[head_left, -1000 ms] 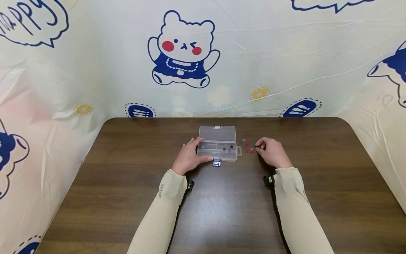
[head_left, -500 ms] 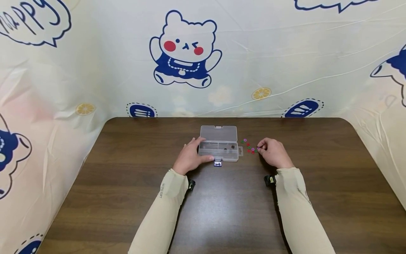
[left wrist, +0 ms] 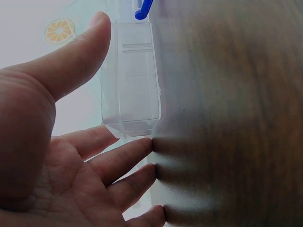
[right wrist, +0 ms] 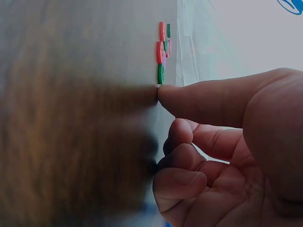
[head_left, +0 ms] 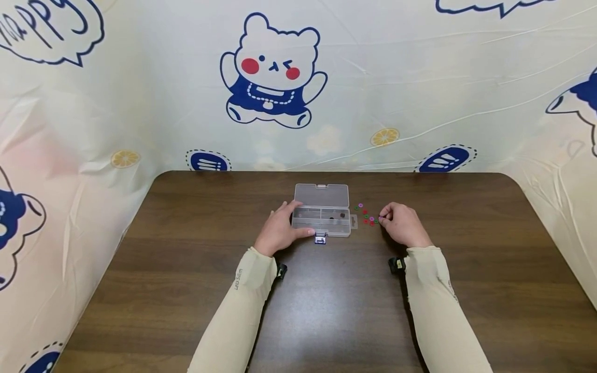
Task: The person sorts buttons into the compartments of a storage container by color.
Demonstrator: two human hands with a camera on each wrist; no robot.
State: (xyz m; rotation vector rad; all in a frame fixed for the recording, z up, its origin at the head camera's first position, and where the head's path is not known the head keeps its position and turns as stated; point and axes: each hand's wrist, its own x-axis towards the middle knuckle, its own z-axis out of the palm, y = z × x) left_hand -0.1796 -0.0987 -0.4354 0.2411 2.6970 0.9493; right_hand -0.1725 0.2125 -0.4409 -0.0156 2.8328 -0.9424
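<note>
- Red, green and purple buttons [right wrist: 160, 52] lie loosely grouped on the brown table [head_left: 326, 321], between the box [head_left: 338, 237] and the right hand [head_left: 403, 225].
- Right hand: thumb and fingertips down at the group's edge, gap narrow; whether they pinch a button, I cannot tell.
- Clear plastic box: just left of the buttons, lid [head_left: 322, 195] laid back, 2 small dark pieces [head_left: 342, 215] in its right half.
- Left hand [head_left: 277, 230]: spread wide around the box's left end, thumb at the front edge.
- Printed cloth [head_left: 401, 62] behind the table.
</note>
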